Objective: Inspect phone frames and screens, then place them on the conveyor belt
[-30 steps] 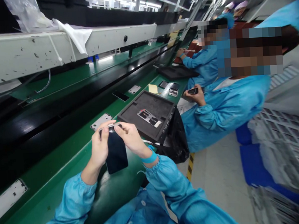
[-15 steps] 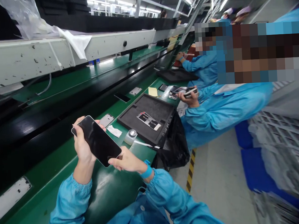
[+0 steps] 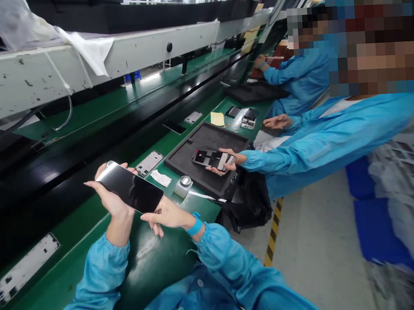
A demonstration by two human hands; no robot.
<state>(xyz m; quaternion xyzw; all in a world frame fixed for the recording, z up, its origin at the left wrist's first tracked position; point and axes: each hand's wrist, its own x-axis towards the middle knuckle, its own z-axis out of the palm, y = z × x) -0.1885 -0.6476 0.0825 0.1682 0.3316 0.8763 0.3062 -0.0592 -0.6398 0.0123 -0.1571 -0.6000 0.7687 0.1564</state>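
The long green bench (image 3: 192, 206) runs under both of the person's hands, and a black foam tray (image 3: 193, 151) sits just past the right hand. A moment ago a co-worker in a blue coat held a phone part up near the body; now the co-worker's hand (image 3: 228, 159) is down on that tray, on a phone piece (image 3: 212, 159). The big dark phone (image 3: 130, 186) was tipped up steeply a moment ago. Now it lies flatter, glass side up, between the two hands above the bench. I think it has been turned over so its front can be looked at. The left hand (image 3: 110, 199) is closed around the far end of the phone from below. The right hand (image 3: 166, 215) is under the near corner with its fingers loose, touching more than gripping. Just past the right hand are a white wipe (image 3: 160, 178) and a small round pot (image 3: 183, 184). A bare phone frame (image 3: 149, 162) lies beyond the left hand. I cannot read any words or brand names here.
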